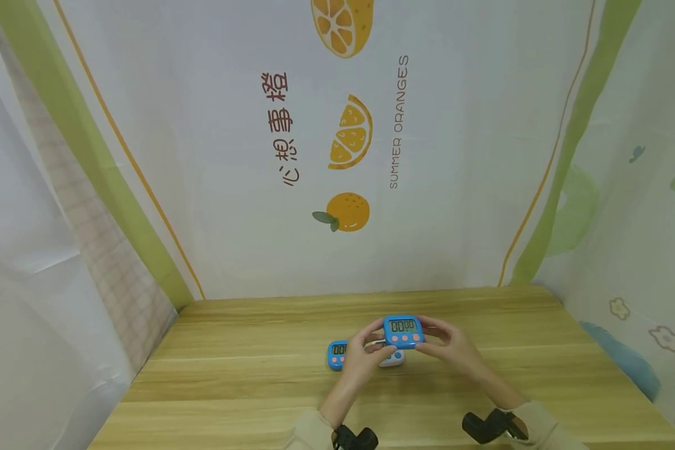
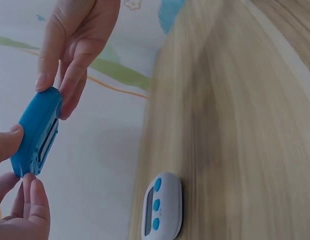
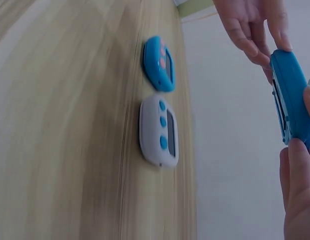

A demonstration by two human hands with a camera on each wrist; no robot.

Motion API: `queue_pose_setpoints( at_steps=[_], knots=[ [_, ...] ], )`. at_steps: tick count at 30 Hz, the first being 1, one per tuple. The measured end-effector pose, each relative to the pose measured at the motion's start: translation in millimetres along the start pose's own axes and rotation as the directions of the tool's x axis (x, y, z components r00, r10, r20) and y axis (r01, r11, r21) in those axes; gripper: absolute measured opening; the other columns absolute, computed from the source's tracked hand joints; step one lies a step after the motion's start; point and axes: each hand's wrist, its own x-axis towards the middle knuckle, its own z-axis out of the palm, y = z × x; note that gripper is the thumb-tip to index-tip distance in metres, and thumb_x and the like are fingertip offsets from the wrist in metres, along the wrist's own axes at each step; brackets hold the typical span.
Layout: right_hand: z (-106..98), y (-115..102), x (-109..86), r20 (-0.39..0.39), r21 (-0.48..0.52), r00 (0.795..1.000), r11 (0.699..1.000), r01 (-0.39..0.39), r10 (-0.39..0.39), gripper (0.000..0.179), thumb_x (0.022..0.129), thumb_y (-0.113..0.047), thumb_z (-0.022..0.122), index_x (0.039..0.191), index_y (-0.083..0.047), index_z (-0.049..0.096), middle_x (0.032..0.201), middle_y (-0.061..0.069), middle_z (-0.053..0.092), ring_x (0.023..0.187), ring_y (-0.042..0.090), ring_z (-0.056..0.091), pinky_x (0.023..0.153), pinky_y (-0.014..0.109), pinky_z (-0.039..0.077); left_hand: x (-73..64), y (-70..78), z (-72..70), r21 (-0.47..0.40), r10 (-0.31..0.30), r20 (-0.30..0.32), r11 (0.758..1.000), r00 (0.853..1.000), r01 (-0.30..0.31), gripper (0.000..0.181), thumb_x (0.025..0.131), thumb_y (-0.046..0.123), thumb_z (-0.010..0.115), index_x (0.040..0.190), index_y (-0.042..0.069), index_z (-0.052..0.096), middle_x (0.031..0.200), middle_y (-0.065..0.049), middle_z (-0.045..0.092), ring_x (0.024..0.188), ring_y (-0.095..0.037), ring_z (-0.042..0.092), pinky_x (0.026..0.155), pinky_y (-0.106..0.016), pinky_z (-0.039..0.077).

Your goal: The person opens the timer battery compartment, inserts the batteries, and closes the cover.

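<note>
A blue digital timer (image 1: 404, 343) with pink buttons is held up above the table, its display reading zeros. My left hand (image 1: 362, 359) pinches its left edge, while my right hand (image 1: 452, 347) pinches the right edge. In the left wrist view the held timer (image 2: 37, 125) shows its side and part of its back. Below it on the table lies a white timer (image 3: 153, 131) with blue buttons, mostly covered by the left hand and held timer in the head view. Beside that lies a second blue timer (image 1: 335, 356) with pink buttons, partly hidden by my left hand.
The wooden table (image 1: 247, 350) reaches back to a white hanging cloth (image 1: 219, 187) printed with oranges. More cloth hangs at the left side (image 1: 28, 262) and the right side (image 1: 641, 262). A black wrist camera (image 1: 486, 426) sits on the right forearm.
</note>
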Motion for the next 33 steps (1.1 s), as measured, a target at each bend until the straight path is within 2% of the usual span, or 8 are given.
queue_pose_setpoints(
  at_steps=[7,10,13,17,23,26,29,33],
  knots=[
    [-22.3,16.7,1.9,-0.014,-0.083,1.0,0.997,0.003,-0.004,0.053,0.079,-0.011,0.066,0.124,0.008,0.044,0.115,0.024,0.051,0.104,0.04,0.049,0.076,0.026,0.051,16.2,-13.2,26.9,0.057,-0.008,-0.018,0.998,1.0,0.009,0.05,0.079,0.003,0.065,0.124,-0.004,0.047,0.106,-0.015,0.056,0.094,-0.028,0.057,0.075,-0.028,0.052],
    [-30.5,28.1,1.5,0.001,-0.104,1.0,0.995,0.01,-0.01,0.05,0.08,-0.007,0.064,0.122,0.011,0.044,0.112,0.026,0.051,0.101,0.04,0.051,0.073,0.025,0.052,21.0,-22.7,39.9,0.046,-0.02,-0.04,0.999,0.999,0.022,0.047,0.078,-0.002,0.064,0.122,-0.007,0.047,0.106,-0.015,0.056,0.094,-0.028,0.058,0.075,-0.026,0.052],
    [-37.5,37.8,0.6,0.029,-0.106,0.999,0.994,0.03,-0.027,0.048,0.08,-0.002,0.063,0.12,0.016,0.043,0.112,0.032,0.05,0.097,0.042,0.052,0.072,0.025,0.052,24.9,-32.1,52.6,0.053,-0.032,-0.074,0.998,0.997,0.036,0.045,0.076,-0.006,0.064,0.118,-0.009,0.05,0.104,-0.016,0.057,0.091,-0.027,0.06,0.073,-0.023,0.052],
    [-45.5,45.3,-1.0,0.069,-0.123,0.997,0.992,0.031,-0.023,0.049,0.08,-0.001,0.062,0.118,0.021,0.04,0.113,0.038,0.045,0.094,0.046,0.052,0.072,0.026,0.053,29.9,-44.2,66.4,0.11,-0.04,-0.137,0.992,0.99,0.055,0.04,0.073,-0.007,0.066,0.111,-0.008,0.056,0.101,-0.017,0.059,0.087,-0.024,0.061,0.07,-0.022,0.052],
    [-53.0,59.2,-0.7,0.106,-0.144,0.994,0.989,-0.016,0.031,0.05,0.08,-0.002,0.063,0.116,0.022,0.04,0.112,0.039,0.045,0.094,0.046,0.053,0.073,0.029,0.053,31.3,-54.5,79.3,0.179,-0.036,-0.21,0.981,0.977,0.075,0.035,0.068,-0.013,0.066,0.103,-0.008,0.06,0.098,-0.015,0.06,0.083,-0.023,0.061,0.067,-0.021,0.053],
    [-53.7,67.8,0.1,0.114,-0.144,0.992,0.989,-0.045,0.062,0.051,0.079,-0.002,0.064,0.116,0.022,0.04,0.112,0.039,0.045,0.094,0.045,0.053,0.073,0.03,0.053,30.5,-57.9,85.0,0.246,0.003,-0.243,0.968,0.97,0.059,0.033,0.066,-0.016,0.066,0.098,-0.01,0.061,0.093,-0.015,0.06,0.079,-0.022,0.061,0.064,-0.02,0.052],
    [-53.6,74.1,-0.2,0.118,-0.162,0.99,0.985,-0.061,0.081,0.051,0.078,-0.003,0.066,0.116,0.021,0.042,0.112,0.038,0.045,0.094,0.045,0.054,0.075,0.031,0.052,29.8,-61.3,90.1,0.289,0.019,-0.261,0.956,0.965,0.059,0.033,0.065,-0.017,0.066,0.098,-0.012,0.06,0.089,-0.017,0.059,0.077,-0.022,0.061,0.064,-0.02,0.052],
    [-54.0,77.6,-2.9,0.122,-0.184,0.986,0.979,-0.087,0.111,0.053,0.077,-0.004,0.066,0.117,0.02,0.041,0.113,0.037,0.046,0.094,0.044,0.054,0.076,0.032,0.052,28.9,-66.0,94.6,0.331,0.015,-0.251,0.941,0.968,0.072,0.033,0.068,-0.015,0.064,0.1,-0.014,0.059,0.089,-0.018,0.059,0.081,-0.024,0.061,0.069,-0.025,0.053]
  ],
)
